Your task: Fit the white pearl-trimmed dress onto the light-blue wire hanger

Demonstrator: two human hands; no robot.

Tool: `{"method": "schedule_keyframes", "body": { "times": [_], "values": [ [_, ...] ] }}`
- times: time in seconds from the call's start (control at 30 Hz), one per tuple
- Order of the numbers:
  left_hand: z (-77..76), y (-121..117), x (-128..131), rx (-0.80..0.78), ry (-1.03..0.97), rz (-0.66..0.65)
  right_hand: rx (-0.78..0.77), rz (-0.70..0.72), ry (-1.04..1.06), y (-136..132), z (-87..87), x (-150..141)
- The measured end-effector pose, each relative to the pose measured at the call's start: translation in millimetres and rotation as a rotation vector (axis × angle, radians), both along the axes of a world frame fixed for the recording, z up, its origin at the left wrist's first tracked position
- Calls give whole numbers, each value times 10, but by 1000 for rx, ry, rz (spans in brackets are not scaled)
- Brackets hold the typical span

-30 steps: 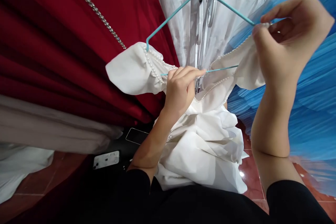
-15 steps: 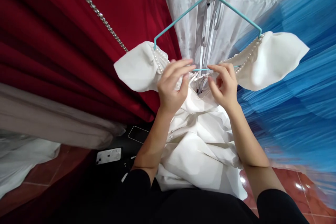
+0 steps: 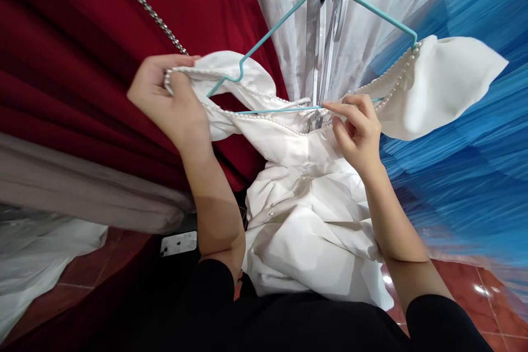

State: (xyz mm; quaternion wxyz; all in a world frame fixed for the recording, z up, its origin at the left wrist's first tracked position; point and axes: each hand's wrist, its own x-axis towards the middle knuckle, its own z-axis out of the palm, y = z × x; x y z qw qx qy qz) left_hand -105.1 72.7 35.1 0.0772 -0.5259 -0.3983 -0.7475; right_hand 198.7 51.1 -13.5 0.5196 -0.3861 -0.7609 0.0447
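Note:
A white dress (image 3: 307,203) with pearl-edged straps hangs on a thin turquoise clothes hanger (image 3: 284,11). My left hand (image 3: 173,102) is closed on the pearl-trimmed left strap (image 3: 206,72), holding it stretched out to the left. The hanger's left end shows inside that strap's opening. Curled around the hanger's lower bar by the neckline is my right hand (image 3: 357,129), its index finger lying along the bar. At the right end of the hanger, the other strap with its puffy white sleeve (image 3: 449,82) hangs in place.
Red fabric (image 3: 82,66) with a beaded chain (image 3: 142,3) fills the left side. Blue pleated fabric (image 3: 466,181) hangs at the right, with white cloth and metal rails (image 3: 319,38) behind the hanger. A phone (image 3: 179,243) lies on a dark surface at lower left.
My right hand left the right strap and came to the hanger's lower bar. My left hand went from the bar to the left strap and drew it outward to the left.

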Motion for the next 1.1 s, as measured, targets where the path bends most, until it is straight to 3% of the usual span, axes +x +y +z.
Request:
{"method": "schedule_keyframes", "body": {
  "times": [0.1,0.2,0.27,0.37,0.47,0.53,0.6,0.67,0.77,0.97,1.1],
  "values": [
    [-78,-61,-182,-47,-114,61,-9,2,4,-32,44,-8],
    [-347,-156,-222,-307,-102,64,-22,-5,28,-66,55,-42],
    [-534,-241,-122,-528,-36,-59,-38,-4,37,-75,48,-65],
    [-665,-411,214,-648,158,-277,-58,-13,46,-75,38,-92],
    [-583,-590,626,-370,397,-403,-67,-34,32,-87,48,-97],
    [-458,-658,840,-96,416,-372,-73,-44,17,-110,69,-86],
    [-329,-660,967,36,396,-266,-74,-41,9,-142,96,-68],
    [-232,-610,1017,-24,397,-177,-78,-13,-14,-173,123,-56],
    [-176,-522,1025,-251,428,-161,-5,17,-28,-206,160,-53],
    [-184,-524,1043,-404,492,-147,406,-335,84,-124,403,127],
    [-150,-542,995,-436,514,-102,349,-374,-6,106,570,399]
  ]
}}
